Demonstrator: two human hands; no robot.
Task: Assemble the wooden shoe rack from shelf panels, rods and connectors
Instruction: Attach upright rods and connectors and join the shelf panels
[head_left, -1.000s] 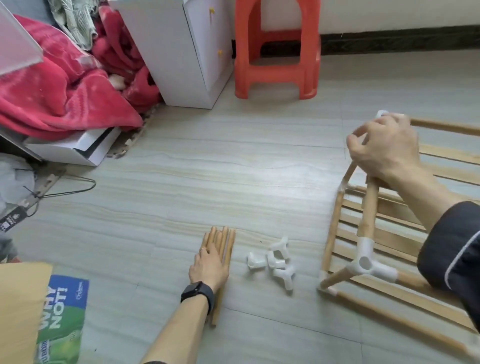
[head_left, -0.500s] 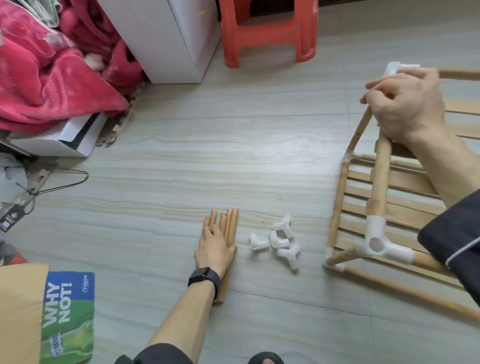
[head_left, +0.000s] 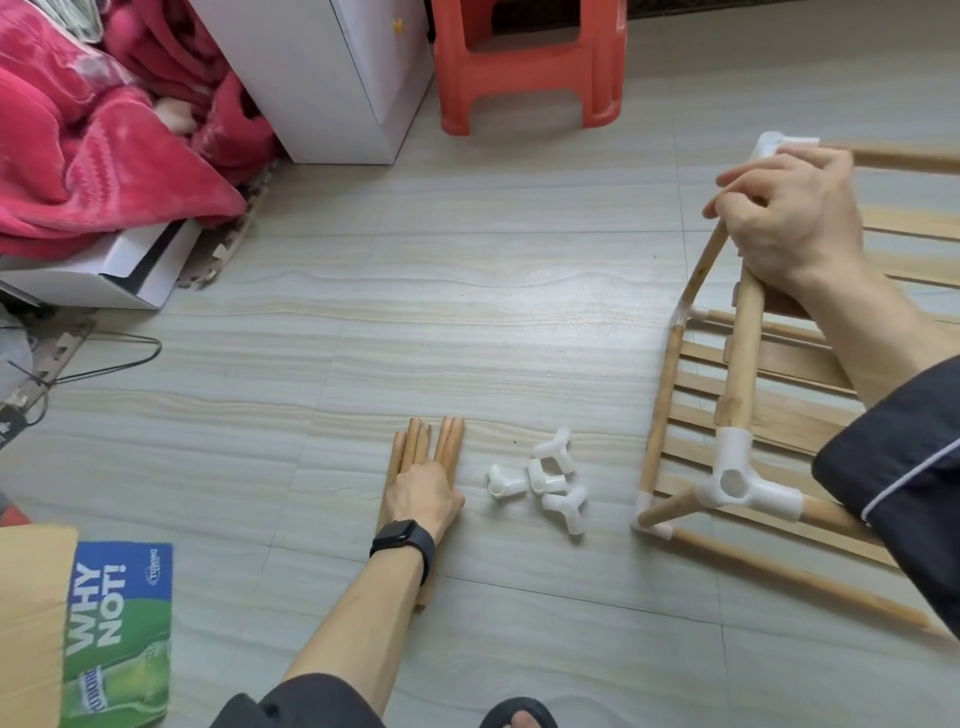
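Note:
A bundle of loose wooden rods (head_left: 447, 439) lies on the floor at centre. My left hand (head_left: 423, 493), with a black watch on the wrist, rests on it with the fingers curled around the rods. Just to its right lie several white plastic connectors (head_left: 545, 480) in a small heap. At the right stands the partly built rack: a slatted shelf panel (head_left: 779, 415) on the floor and an upright rod (head_left: 743, 353) in a white three-way connector (head_left: 732, 480). My right hand (head_left: 789, 223) grips the top of that rod, under a white corner connector (head_left: 774, 143).
A red plastic stool (head_left: 524, 78) and a white cabinet (head_left: 322, 78) stand at the back. Red blankets (head_left: 93, 156) and a white box (head_left: 130, 265) lie far left. A cardboard box (head_left: 31, 623) with a green label sits at the near left, with a wire hanger (head_left: 104, 364) beyond it.
My left hand's fingers, flat on the rods before, have curled around them. My right hand keeps its hold on the rack. The view has tilted downward.

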